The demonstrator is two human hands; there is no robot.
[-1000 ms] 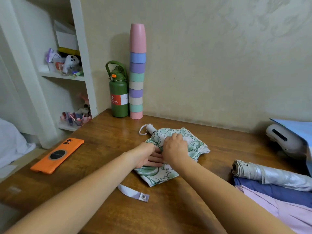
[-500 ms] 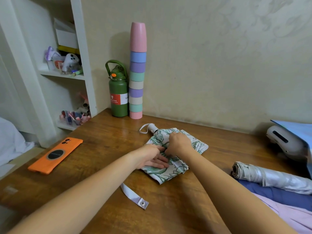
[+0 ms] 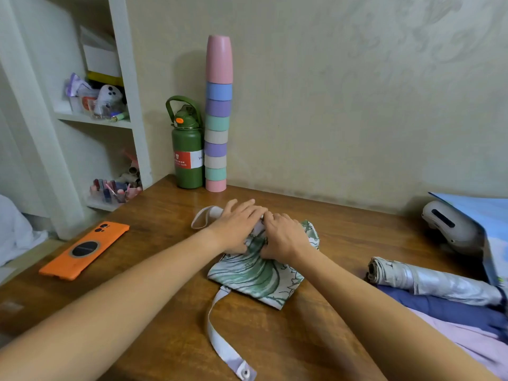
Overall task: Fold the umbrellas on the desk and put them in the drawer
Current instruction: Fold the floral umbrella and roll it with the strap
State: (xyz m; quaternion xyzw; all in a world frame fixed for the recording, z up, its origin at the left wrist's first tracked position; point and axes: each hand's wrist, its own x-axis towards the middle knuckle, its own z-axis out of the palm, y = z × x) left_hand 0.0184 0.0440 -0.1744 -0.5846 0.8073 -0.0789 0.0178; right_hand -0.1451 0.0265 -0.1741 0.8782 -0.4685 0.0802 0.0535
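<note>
Green-printed fabric bunches under my hands: left hand (image 3: pixel 237 226) lies flat on the umbrella (image 3: pixel 258 270), right hand (image 3: pixel 284 235) pinches its folds at mid-counter (image 3: pixel 154 215). I judge it soft, slippery and light; grip around the gathered canopy. I count four umbrellas, three piled at the right.

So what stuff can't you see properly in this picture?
- Head view: the middle of the green leaf umbrella hides under the left hand and right hand.
- The drawer is nowhere in view.
- The silver umbrella, blue umbrella and pink umbrella run off the right edge.
- The shelf clutter is too small to name.
- The bottle label is too small to read fully.
</note>
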